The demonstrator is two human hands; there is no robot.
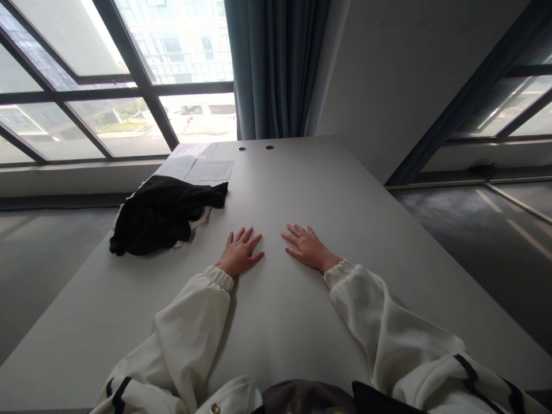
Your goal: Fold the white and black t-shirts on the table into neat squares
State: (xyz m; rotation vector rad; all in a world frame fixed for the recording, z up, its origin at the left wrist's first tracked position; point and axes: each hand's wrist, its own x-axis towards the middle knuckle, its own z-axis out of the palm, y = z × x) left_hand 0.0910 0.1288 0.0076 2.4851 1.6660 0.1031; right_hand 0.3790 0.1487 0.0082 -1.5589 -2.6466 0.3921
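Note:
My left hand [240,252] lies palm down on the white table [293,322], its fingers spread and holding nothing. To its right, my right hand [309,247] rests flat on the same surface, fingers also apart, with a gap between the two hands. A crumpled black garment [159,215] is the item nearest my left hand, lying to its left without touching it. Some light-coloured material shows from under the garment's right edge; what it is I cannot tell.
Paper sheets [209,170] lie behind the garment near the table's far left corner. Two round cable holes [269,148] sit near the far edge. Beyond stand a blue curtain [276,69] and windows [185,46]; a grey wall [388,75] rises at the right.

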